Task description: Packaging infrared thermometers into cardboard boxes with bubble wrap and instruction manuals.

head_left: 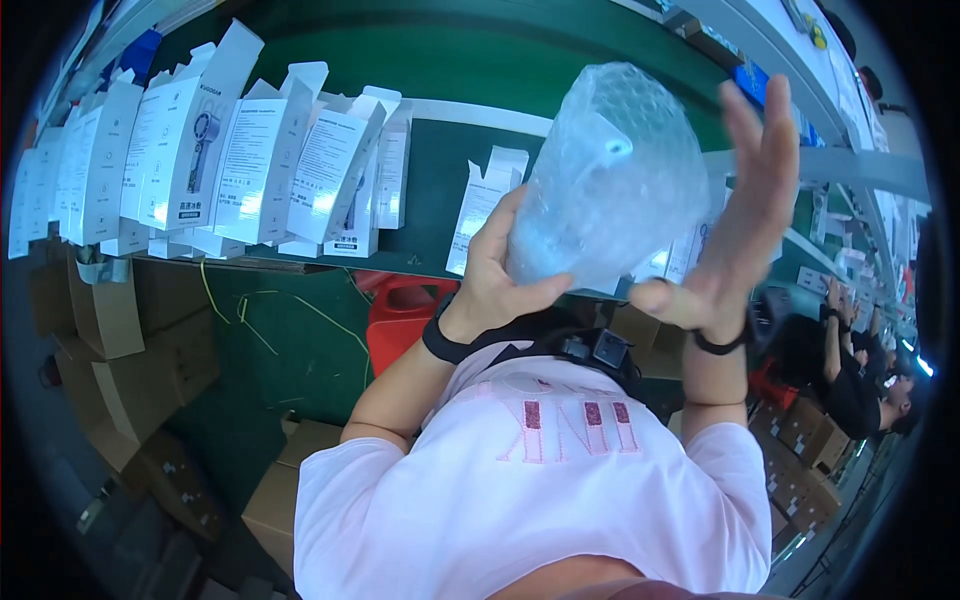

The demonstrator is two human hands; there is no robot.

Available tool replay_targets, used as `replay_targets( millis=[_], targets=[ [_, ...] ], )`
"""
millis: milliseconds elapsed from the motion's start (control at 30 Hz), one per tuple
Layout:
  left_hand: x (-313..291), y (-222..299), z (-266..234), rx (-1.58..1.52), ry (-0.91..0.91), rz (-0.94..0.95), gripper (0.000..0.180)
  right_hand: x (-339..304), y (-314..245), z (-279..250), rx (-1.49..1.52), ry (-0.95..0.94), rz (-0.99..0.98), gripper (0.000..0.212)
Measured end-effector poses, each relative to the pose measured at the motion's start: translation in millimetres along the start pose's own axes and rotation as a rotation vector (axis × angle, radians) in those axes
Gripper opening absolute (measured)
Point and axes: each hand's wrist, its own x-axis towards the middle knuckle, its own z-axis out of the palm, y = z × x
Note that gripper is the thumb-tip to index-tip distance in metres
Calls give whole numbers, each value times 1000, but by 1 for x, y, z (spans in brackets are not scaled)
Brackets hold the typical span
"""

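Note:
A clear bubble-wrap bag (620,180) with something pale inside is held up over the green bench. My left hand (495,265) grips its lower left side, thumb in front and fingers behind. What is in the bag shows only as a whitish shape with a small round mark. To the right of the bag, my right hand (735,210) is raised with its fingers stretched up and its thumb out, holding nothing. Behind my left hand stands a white box (485,200) with its top flaps up, partly hidden by the hand.
Several open white boxes (255,160) stand in a row on the green bench (440,165) at the left. A red stool (405,315) and brown cartons (150,370) are below the bench edge. A person in black (850,375) works farther along at the right.

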Motion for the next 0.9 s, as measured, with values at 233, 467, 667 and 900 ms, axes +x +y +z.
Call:
replay_targets(
  millis=[233, 467, 667, 900],
  targets=[
    [-15, 15, 18, -266, -113, -210, 84, 7, -30, -22, -263, -362, -150, 23],
    [-26, 25, 14, -529, -111, -453, 88, 6, -32, -11, -344, -352, -138, 36],
    [-23, 2, 9, -1193, -516, -456, 94, 10, -36, -4, -339, -259, -117, 38],
    [-19, 11, 23, -1586, -448, -519, 90, 10, -40, 4, -215, -232, -161, 35]
  ],
)
